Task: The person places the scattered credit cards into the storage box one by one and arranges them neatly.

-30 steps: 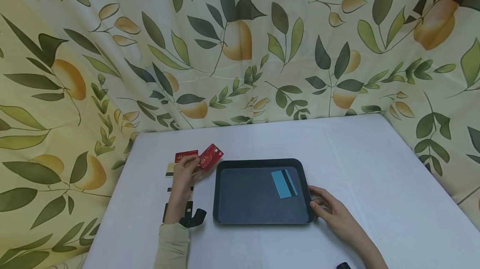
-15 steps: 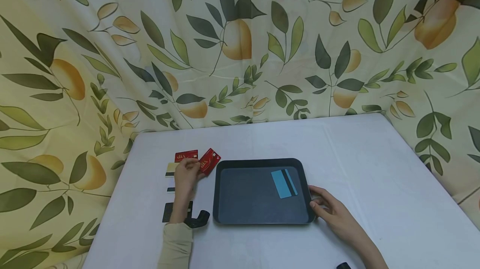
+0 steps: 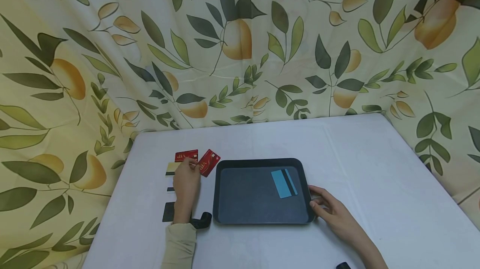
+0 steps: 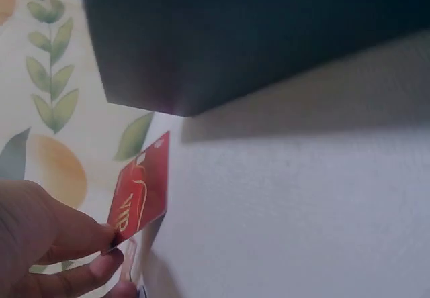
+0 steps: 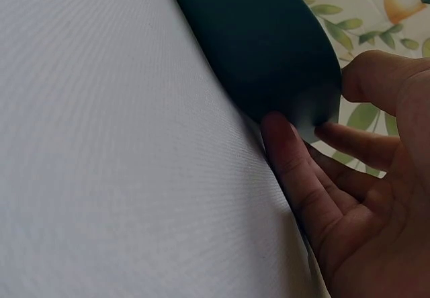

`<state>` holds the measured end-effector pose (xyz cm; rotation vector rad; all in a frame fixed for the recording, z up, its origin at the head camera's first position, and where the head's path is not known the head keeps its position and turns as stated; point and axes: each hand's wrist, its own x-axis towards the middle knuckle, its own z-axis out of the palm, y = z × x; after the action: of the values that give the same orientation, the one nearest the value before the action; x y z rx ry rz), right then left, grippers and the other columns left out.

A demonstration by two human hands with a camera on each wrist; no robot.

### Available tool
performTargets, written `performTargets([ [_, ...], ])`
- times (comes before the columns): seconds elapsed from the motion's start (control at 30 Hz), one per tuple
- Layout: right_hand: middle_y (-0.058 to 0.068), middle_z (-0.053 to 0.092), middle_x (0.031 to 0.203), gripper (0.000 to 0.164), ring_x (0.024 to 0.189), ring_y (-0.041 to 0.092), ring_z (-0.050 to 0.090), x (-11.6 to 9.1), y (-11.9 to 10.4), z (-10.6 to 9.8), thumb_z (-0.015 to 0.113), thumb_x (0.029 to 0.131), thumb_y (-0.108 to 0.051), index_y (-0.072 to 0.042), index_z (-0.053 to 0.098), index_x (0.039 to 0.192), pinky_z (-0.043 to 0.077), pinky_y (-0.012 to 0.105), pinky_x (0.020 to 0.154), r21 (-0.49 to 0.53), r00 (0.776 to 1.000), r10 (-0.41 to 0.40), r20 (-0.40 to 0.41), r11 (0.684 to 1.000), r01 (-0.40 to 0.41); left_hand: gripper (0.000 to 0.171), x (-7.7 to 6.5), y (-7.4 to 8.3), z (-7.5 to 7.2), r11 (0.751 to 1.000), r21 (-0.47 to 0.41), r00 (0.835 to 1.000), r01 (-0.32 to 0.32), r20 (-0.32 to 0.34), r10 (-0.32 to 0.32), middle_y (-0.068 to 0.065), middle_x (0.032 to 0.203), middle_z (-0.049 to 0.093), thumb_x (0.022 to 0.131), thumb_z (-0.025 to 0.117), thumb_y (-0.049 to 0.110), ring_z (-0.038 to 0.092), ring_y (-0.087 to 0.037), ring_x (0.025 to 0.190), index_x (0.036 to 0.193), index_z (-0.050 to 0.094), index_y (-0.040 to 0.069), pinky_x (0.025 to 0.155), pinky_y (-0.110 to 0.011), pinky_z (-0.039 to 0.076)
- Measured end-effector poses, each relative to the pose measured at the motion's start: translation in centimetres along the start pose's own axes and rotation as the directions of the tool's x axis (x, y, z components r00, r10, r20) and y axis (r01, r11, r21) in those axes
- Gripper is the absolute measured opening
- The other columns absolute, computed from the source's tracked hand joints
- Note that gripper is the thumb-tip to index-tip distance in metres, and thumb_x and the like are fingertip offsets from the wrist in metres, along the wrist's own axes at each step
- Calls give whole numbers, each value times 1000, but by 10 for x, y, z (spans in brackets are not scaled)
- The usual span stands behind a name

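My left hand (image 3: 186,181) pinches a red VIP card (image 3: 209,163) between thumb and fingertips, left of the tray's far corner. In the left wrist view the red card (image 4: 142,189) is tilted, its gold lettering toward the camera, with fingertips at one corner. The dark rectangular tray (image 3: 247,194) lies on the white table with a light-blue striped card (image 3: 284,183) inside, toward the right. My right hand (image 3: 331,210) holds the tray's right side. In the right wrist view its fingertips (image 5: 277,127) press the tray's outer wall (image 5: 262,43).
Left of the tray, other cards form a column, partly covered by my left hand and forearm: a red VIP card (image 3: 183,155), a gold striped card (image 3: 170,168), a mostly hidden striped card (image 3: 170,189) and a black card (image 3: 168,212). A patterned curtain (image 3: 240,73) hangs behind the table.
My left hand has turned and its wrist has shifted right. The pinched red card has moved slightly left and nearer. The right hand, the tray and the blue card stay put.
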<state>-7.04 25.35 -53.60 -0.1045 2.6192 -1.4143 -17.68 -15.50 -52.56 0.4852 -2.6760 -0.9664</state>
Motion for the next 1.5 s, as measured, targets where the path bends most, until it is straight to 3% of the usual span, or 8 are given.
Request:
performTargets([
  [0.37, 9, 62, 124, 53, 96, 3, 61, 3, -5, 3, 59, 98, -39, -19, 44, 145, 52, 23, 75, 59, 998, 57, 22, 997, -58, 14, -1, -5, -6, 991, 124, 998, -48, 34, 44, -14, 91, 67, 92, 66, 14, 63, -26, 78, 100, 67, 3, 58, -32, 44],
  [0.57, 9, 63, 124, 54, 95, 6, 61, 5, -3, 6, 60, 97, -40, -19, 45, 145, 51, 24, 72, 67, 997, 79, 16, 995, -80, 14, 5, -8, -11, 974, 195, 989, -112, 119, 90, -13, 91, 68, 91, 68, 16, 61, -24, 75, 98, 66, 4, 58, -31, 44],
  [0.77, 9, 63, 124, 54, 93, 5, 62, 5, -1, 4, 59, 97, -40, -19, 44, 145, 51, 24, 71, 65, 998, 63, 14, 996, -64, 14, 17, -7, -21, 914, 310, 949, -261, 255, 184, -12, 91, 70, 91, 67, 15, 62, -22, 72, 99, 67, 5, 56, -33, 49],
  [0.93, 9, 64, 118, 52, 93, 3, 61, 3, 1, 2, 58, 98, -38, -18, 45, 144, 51, 23, 72, 67, 999, 39, 16, 997, -40, 13, 22, -1, -26, 849, 369, 911, -379, 309, 273, -11, 91, 69, 91, 67, 17, 62, -21, 74, 100, 67, 7, 60, -36, 52],
  [1.07, 9, 63, 123, 51, 96, 1, 60, 2, 2, 2, 59, 98, -36, -19, 45, 144, 53, 23, 74, 83, 1000, 22, 20, 996, -23, 18, 23, 7, -28, 762, 392, 852, -516, 326, 409, -12, 101, 69, 91, 67, 17, 65, -26, 86, 106, 67, 7, 72, -41, 56],
  [1.23, 10, 63, 123, 50, 96, 1, 60, 1, 1, 1, 58, 99, -35, -18, 44, 144, 53, 23, 74, 75, 1000, 15, 14, 997, -16, 25, 20, 18, -31, 595, 404, 718, -694, 328, 614, -14, 106, 70, 90, 64, 13, 66, -30, 97, 114, 67, 5, 82, -42, 58],
  [1.33, 11, 64, 118, 52, 94, 3, 60, 1, -1, 1, 58, 99, -36, -16, 44, 145, 52, 24, 73, 79, 999, 38, 16, 996, -39, 24, 15, 27, -34, 518, 415, 655, -748, 331, 680, -10, 101, 68, 90, 64, 13, 65, -27, 93, 114, 66, 8, 78, -39, 57],
  [1.5, 11, 64, 118, 53, 94, 5, 60, 1, -3, 2, 59, 98, -37, -16, 44, 145, 53, 24, 73, 89, 997, 74, 16, 993, -75, 23, 5, 42, -38, 431, 394, 567, -812, 356, 742, -4, 101, 65, 89, 68, 16, 61, -23, 90, 112, 64, 13, 76, -34, 54],
])
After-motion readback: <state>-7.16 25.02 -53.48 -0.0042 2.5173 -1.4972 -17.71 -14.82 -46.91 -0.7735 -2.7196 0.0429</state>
